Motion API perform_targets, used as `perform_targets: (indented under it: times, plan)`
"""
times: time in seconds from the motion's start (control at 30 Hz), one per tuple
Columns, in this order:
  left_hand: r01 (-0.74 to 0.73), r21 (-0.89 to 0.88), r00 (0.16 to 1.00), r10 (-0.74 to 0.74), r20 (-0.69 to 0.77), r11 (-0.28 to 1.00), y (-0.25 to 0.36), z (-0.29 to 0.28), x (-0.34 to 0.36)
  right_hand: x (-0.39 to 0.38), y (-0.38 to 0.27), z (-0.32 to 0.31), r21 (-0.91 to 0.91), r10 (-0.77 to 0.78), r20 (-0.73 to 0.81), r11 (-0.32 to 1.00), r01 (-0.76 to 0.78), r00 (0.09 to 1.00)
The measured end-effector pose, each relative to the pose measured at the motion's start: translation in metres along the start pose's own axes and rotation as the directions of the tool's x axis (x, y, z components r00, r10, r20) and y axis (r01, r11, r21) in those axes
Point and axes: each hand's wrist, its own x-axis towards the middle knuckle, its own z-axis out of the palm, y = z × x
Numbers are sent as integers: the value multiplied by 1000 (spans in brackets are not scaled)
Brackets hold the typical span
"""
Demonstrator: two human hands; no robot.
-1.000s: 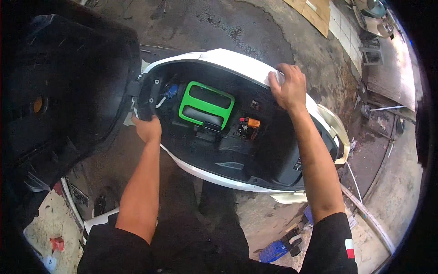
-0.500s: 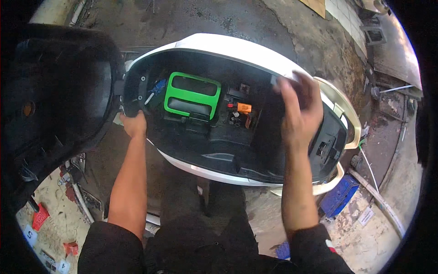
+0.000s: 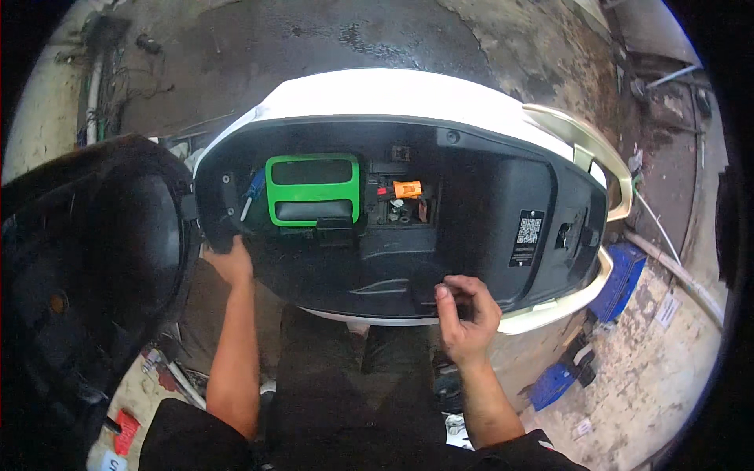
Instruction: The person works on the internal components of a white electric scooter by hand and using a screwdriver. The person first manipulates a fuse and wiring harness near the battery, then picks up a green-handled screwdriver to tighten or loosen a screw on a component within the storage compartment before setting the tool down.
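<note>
The left arm reaches almost straight up, and the left hand holds the near left edge of the black tub, thumb on top. Its other fingers are mostly hidden. The right arm leans a little left. The right hand is at the tub's near edge, fingers curled, with only a small space by the thumb; one cannot tell if it pinches anything. The tub sits inside the white body.
</note>
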Motion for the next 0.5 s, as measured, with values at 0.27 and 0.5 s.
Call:
perform_targets:
  times: [0.27, 0.5]
  plan:
    - [-382, -521, 718, 600, 352, 763, 112, -11, -80, -3, 4, 21, -322, -59, -97, 946, 25, 994]
    - [-745, -577, 42, 886, 461, 335, 204, 62, -134, 7, -5, 25, -329, 19, -131, 942, -61, 991]
